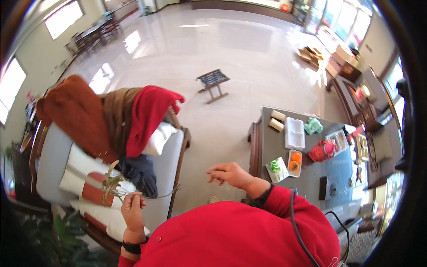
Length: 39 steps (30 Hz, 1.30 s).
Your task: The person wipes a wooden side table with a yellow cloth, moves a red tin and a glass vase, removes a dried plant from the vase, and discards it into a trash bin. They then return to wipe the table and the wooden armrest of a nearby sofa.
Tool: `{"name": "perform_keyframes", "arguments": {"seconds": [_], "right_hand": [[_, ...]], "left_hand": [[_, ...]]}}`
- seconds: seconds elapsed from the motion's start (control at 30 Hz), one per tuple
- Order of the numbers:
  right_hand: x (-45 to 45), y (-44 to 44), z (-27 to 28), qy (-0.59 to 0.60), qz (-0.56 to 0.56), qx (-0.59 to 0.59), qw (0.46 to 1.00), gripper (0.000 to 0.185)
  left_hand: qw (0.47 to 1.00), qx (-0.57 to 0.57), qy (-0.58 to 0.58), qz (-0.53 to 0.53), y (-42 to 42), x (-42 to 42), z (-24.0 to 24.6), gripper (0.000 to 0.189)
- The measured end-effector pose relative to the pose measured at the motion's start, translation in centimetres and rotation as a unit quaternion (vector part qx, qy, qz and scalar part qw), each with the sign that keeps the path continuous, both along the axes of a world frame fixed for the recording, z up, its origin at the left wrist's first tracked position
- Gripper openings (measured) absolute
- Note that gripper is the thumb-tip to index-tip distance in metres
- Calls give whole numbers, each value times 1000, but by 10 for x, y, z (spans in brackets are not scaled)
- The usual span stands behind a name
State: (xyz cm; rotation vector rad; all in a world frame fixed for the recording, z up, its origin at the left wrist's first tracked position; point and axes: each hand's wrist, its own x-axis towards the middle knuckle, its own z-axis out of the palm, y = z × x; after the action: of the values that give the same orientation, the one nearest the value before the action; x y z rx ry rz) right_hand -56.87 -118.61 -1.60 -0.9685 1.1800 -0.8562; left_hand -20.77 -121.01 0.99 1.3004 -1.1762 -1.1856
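Pinched between the thumb and fingers of my left hand (133, 211) is a thin plant stem (156, 197). Drooping, yellow-green leaves (111, 183) hang at its left end, and its bare end reaches to the right. My right hand (230, 175) is raised over the floor between the sofa and the low table, its fingers curled together; whether anything small lies between the fingertips I cannot tell. Both hands are apart. Dark trousers (141, 173) lie on the sofa behind the stem.
A sofa (173, 160) with cushions and red, brown and rust-coloured cloths stands left. On the right, a low table (272, 147) bears a white plastic tray (295, 133), orange persimmons (294, 165) and a tissue pack (277, 170). A folding stool (213, 78) stands ahead; a leafy plant (63, 233) is lower left.
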Motion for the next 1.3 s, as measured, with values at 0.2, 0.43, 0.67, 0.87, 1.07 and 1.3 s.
{"name": "perform_keyframes", "arguments": {"seconds": [0.2, 0.43, 0.67, 0.87, 1.07, 1.3], "right_hand": [[16, -71, -9, -15, -17, -168, 986, 27], [-29, -115, -24, -13, -128, -85, 988, 30], [-51, -151, -22, 42, -226, 9, 973, 31], [-70, -149, -25, 260, -307, -84, 912, 21], [-115, -155, -31, 351, -356, -96, 861, 14], [-194, -179, -33, 323, -402, -109, 850, 13]], "left_hand": [[984, -18, 14, -177, -112, -118, -11, 12], [939, 67, 98, -324, -205, -206, -38, 12], [871, 165, 94, -453, -280, -272, -64, 13], [790, 233, 82, -562, -303, -334, -74, 15], [736, 254, 49, -626, -320, -404, -76, 18], [722, 232, 39, -651, -351, -478, -67, 21]]}}
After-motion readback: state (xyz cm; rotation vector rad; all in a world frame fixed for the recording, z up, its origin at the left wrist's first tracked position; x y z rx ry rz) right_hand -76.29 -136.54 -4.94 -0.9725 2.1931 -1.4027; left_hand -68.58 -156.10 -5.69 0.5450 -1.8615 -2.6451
